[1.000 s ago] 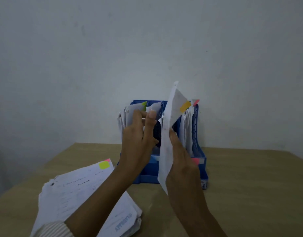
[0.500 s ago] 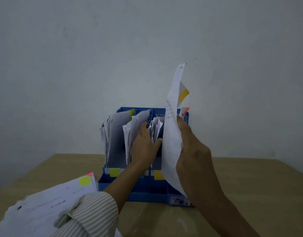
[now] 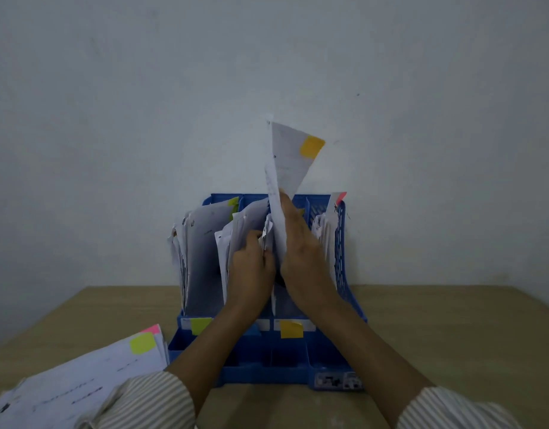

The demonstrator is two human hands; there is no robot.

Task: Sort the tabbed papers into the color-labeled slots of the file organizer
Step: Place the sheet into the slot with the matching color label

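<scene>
Fingers (image 3: 293, 212) of right hand (image 3: 304, 258) around upright orange-tabbed paper (image 3: 285, 168)

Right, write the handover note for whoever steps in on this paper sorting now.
Right hand: shut on the orange-tabbed sheet, held upright and partly lowered at the slot behind the orange label.
Left hand: pressing aside the papers already filed in the neighbouring slot to open a gap; its grip cannot be judged.
File organizer: at the table's back edge against the wall, several slots already holding papers; yellow-green label at front left.
Left to do: seat the held sheet, then sort the unsorted stack at front left, topped by a yellow-green tab, pink tab beneath.
</scene>
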